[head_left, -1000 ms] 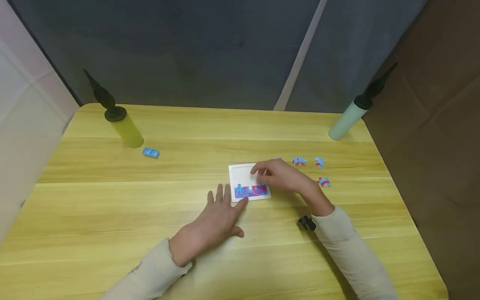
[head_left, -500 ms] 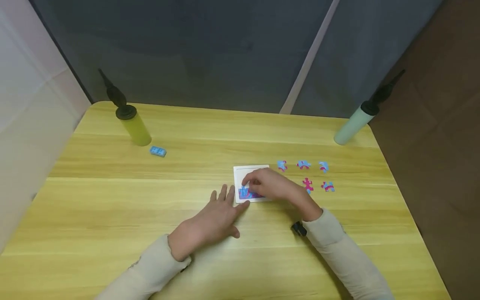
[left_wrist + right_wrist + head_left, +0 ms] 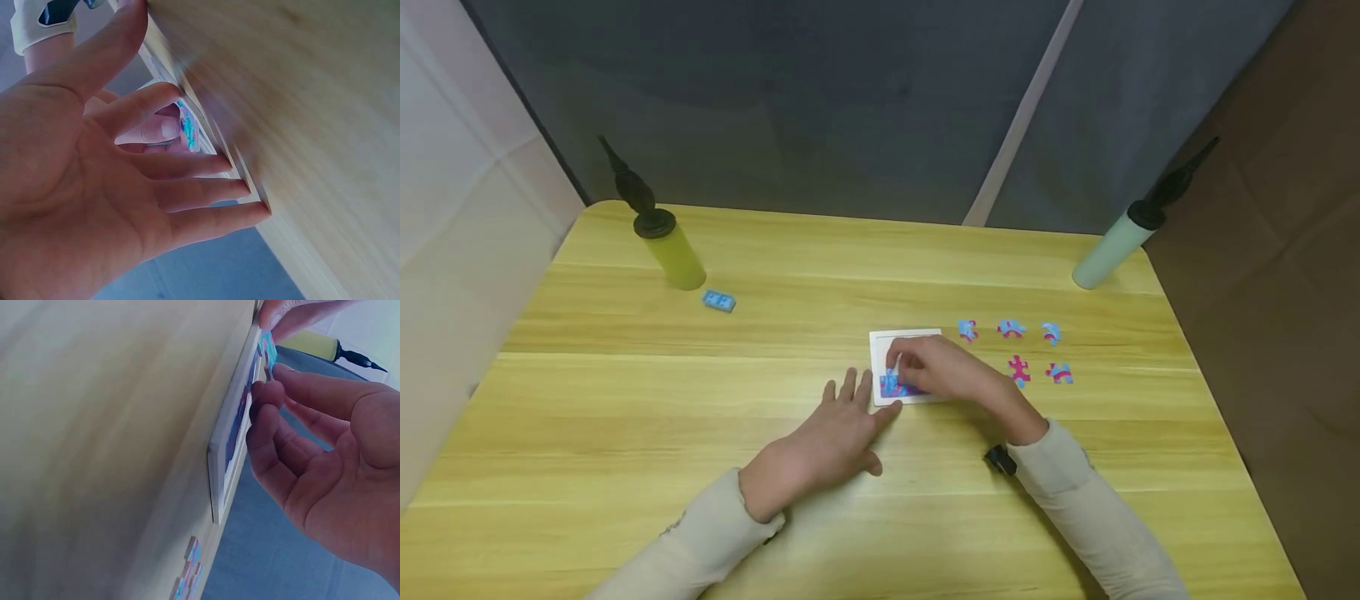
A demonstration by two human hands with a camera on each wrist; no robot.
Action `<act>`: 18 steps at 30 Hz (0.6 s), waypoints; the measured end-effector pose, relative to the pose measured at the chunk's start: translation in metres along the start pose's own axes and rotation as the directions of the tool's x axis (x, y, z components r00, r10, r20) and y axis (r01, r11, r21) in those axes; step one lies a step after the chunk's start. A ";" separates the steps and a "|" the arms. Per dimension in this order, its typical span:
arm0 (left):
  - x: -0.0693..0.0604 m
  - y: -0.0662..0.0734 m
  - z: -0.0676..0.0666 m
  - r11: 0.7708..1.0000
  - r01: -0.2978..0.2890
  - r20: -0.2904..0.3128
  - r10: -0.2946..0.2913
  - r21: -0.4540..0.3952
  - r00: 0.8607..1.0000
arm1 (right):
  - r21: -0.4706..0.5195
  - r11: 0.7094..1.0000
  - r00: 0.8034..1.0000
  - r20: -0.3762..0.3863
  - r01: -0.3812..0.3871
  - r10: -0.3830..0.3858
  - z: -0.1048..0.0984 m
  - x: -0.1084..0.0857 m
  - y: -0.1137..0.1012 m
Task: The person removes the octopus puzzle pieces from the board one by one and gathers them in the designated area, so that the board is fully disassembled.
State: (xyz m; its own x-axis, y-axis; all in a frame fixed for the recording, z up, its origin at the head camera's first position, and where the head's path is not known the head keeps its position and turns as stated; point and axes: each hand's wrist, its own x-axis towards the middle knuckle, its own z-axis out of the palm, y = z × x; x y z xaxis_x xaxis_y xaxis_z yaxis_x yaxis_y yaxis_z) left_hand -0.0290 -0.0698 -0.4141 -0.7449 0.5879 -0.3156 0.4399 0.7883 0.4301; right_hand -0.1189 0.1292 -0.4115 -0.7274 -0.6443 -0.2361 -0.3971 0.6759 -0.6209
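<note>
A white puzzle frame (image 3: pixel 917 332) lies on the table, with a strip of blue, purple and pink picture along its near side. My right hand (image 3: pixel 951 367) reaches over the frame and pinches a blue-and-pink puzzle piece (image 3: pixel 268 350) between thumb and fingertips, tipped up at the left of the strip. Its lower edge is partly hidden, so I cannot tell whether it is seated. Fingers straight and spread, my left hand (image 3: pixel 831 442) rests on the table with fingertips against the frame's left and near edges. In the left wrist view its palm (image 3: pixel 81 187) hides part of the frame.
Several loose puzzle pieces (image 3: pixel 1018 369) lie right of the frame in two rows. A small light-blue block (image 3: pixel 719 301) sits at left. Two hand pumps stand towards the back, a yellow one (image 3: pixel 677 257) at left and a pale green one (image 3: pixel 1111 252) at right.
My right hand has moved left and lower over the frame, bringing the puzzle piece onto the strip's left part. The left hand keeps its place. The head view has shifted slightly.
</note>
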 end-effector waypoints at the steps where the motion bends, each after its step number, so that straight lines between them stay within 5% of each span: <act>1: 0.000 0.000 0.000 1.000 0.000 0.000 0.000 -0.001 1.000 | 0.009 1.000 1.000 -0.004 -0.002 0.002 0.000 0.000 0.000; 18: -0.011 -0.005 0.006 1.000 0.007 -0.038 -0.007 -0.008 0.999 | 0.146 0.988 0.996 -0.061 -0.058 0.068 -0.006 -0.012 0.004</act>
State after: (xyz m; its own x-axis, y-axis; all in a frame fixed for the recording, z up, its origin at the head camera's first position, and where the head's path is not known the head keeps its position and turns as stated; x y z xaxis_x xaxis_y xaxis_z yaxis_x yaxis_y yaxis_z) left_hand -0.0200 -0.0791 -0.4176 -0.7667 0.5748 -0.2859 0.4310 0.7909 0.4345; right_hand -0.1150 0.1416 -0.4065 -0.7852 -0.5742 -0.2317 -0.2683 0.6528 -0.7085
